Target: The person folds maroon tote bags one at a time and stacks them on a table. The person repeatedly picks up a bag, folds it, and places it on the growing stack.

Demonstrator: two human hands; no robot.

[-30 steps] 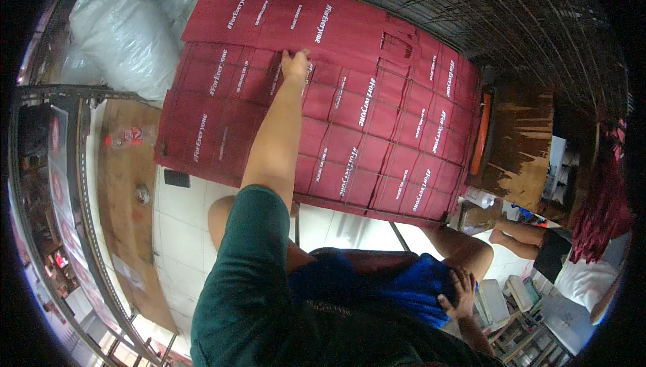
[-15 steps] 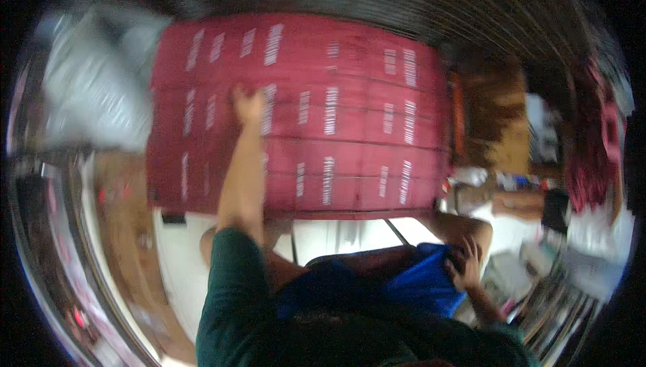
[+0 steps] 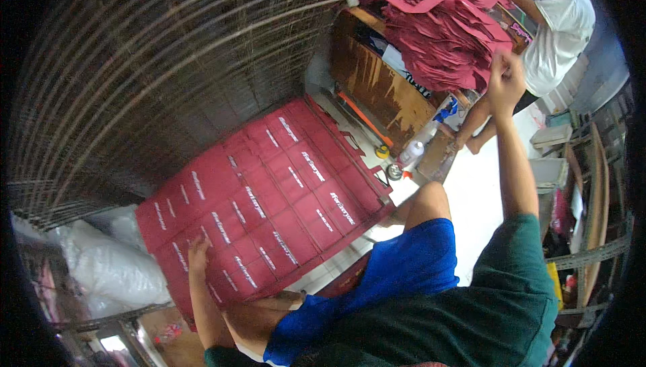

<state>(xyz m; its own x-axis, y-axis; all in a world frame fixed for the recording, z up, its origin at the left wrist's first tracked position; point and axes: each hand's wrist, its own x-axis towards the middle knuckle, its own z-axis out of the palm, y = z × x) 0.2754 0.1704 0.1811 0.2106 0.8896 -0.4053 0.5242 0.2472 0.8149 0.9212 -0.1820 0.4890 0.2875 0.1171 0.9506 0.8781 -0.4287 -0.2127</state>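
A broad layer of dark red fabric pieces (image 3: 306, 209) with white print lies in rows in front of me. My left hand (image 3: 198, 254) is over its near-left part, fingers stretched out and holding nothing; whether it touches the cloth is hard to tell. Raised at the upper right, my right hand (image 3: 508, 81) has its fingers curled at the edge of a tall pile of red fabric bags (image 3: 437, 44) with cut-out handles. Whatever those fingers hold, if anything, is hidden.
Metal wire racks (image 3: 202, 51) rise behind the red layer. Clear plastic sacks (image 3: 118, 269) lie at its left. A worn wooden cabinet (image 3: 383, 88) stands below the pile, with a white bottle (image 3: 410, 154) on the floor nearby. A person in a white shirt (image 3: 562, 34) stands beyond.
The view has swung right, bringing the pile and the other person into sight. My right hand has risen from my lap to the pile. My left hand is now nearer the layer's near-left edge.
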